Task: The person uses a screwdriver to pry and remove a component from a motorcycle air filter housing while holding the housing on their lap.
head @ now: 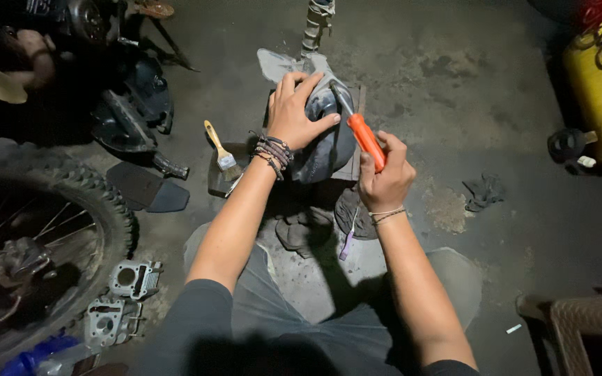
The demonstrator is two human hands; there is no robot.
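My left hand lies palm down with spread fingers on a rounded grey metal engine part that sits on a small block on the floor. My right hand grips the orange handle of a screwdriver. Its metal shaft points up-left, and the tip meets the top of the engine part right beside my left fingertips. Bracelets ring both wrists.
A paintbrush with a yellow handle lies left of the part. A knobby motorcycle wheel and two engine cylinder pieces are at lower left, dark body panels at upper left. A yellow container stands at right, a brown chair at lower right.
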